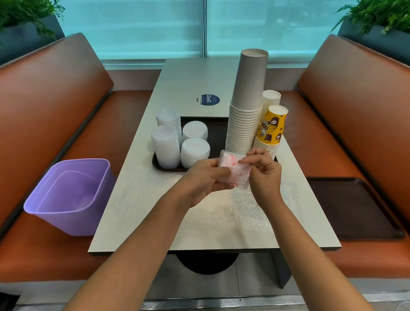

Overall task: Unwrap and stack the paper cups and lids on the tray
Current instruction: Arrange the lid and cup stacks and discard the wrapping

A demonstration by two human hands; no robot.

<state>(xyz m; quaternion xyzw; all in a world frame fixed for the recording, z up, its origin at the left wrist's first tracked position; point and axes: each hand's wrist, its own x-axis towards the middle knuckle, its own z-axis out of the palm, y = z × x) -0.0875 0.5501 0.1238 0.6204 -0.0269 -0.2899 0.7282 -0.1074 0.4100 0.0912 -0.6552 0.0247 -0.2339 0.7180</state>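
You're mid-unwrap: your left hand (204, 176) grips the wrapped packet (234, 170) just in front of the tray (167, 168), fingers curled round it, while your right hand (261, 169) pinches its plastic. Next, likely peel it open, then stack beside the lid stacks (176, 142) and cup stacks (246, 114) beyond.
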